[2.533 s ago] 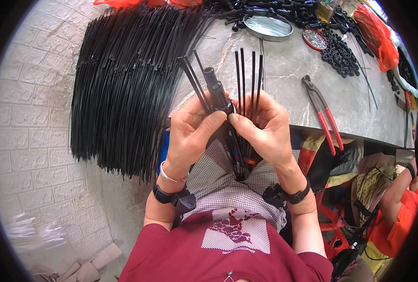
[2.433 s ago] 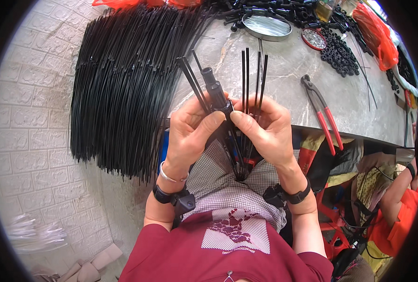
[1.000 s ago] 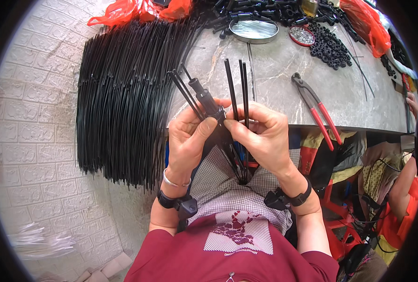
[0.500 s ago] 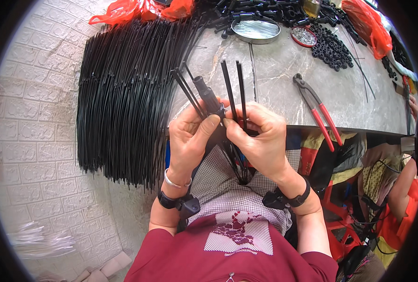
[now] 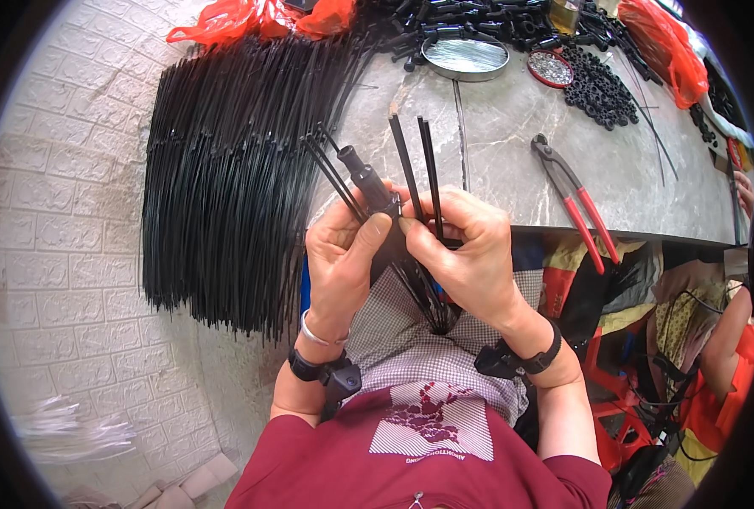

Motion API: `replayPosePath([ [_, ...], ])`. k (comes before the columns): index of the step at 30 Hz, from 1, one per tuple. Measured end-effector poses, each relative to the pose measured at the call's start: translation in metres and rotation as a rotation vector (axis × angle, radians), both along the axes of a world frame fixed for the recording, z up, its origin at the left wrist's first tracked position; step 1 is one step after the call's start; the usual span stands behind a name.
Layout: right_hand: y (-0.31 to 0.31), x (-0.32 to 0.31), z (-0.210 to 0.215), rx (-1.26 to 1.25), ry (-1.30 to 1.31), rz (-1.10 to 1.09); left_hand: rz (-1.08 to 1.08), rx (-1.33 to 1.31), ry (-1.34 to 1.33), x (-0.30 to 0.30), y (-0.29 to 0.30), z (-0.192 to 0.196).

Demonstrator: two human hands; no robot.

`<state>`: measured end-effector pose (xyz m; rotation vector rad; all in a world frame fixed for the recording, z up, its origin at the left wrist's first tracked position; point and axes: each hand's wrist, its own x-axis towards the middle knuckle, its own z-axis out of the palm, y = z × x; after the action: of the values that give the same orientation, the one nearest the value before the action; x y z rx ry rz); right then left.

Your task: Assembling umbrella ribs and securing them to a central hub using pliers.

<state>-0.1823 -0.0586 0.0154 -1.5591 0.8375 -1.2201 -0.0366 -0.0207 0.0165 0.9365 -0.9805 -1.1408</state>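
My left hand (image 5: 341, 246) is closed around a black tubular plastic hub (image 5: 365, 176), which tilts up and to the left. Thin black rods (image 5: 430, 165) fan out around the hub, resembling part of an umbrella frame. Some rise past my left fingers and others stand up between the fingers of my right hand (image 5: 470, 246). The right thumb and forefinger pinch at the hub's collar, where a small shiny bit, perhaps wire, shows. Below my hands, more black rods (image 5: 432, 316) come together in a point over my lap.
A thick stack of black rods (image 5: 224, 187) lies left on the grey table (image 5: 512, 187). Red-handled pincers (image 5: 574, 204) rest at right. Farther back are a round tin of wires (image 5: 466, 58), a red dish (image 5: 551, 68), small black rings (image 5: 597, 89) and red bags (image 5: 669, 51). Another person's arm (image 5: 727, 339) shows at right.
The hub's upper end and the rods have tilted slightly left. Both hands keep the same grip near the collar, with the right one shifted a little left.
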Motion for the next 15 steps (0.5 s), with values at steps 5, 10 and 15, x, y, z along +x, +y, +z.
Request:
replayPosePath([
  [5,-0.0043,-0.0013,0.0013,0.071,-0.115,0.078,0.010,0.026,-0.005,0.0002,0.0008,0.0008],
  [10,-0.0070,-0.0022,0.0051,0.067,-0.123,0.123,0.030,0.023,-0.024,-0.0002,0.0008,0.0008],
  [15,-0.0086,-0.0002,0.0061,-0.063,0.001,0.103,0.099,0.025,-0.068,-0.0040,0.0030,0.0027],
])
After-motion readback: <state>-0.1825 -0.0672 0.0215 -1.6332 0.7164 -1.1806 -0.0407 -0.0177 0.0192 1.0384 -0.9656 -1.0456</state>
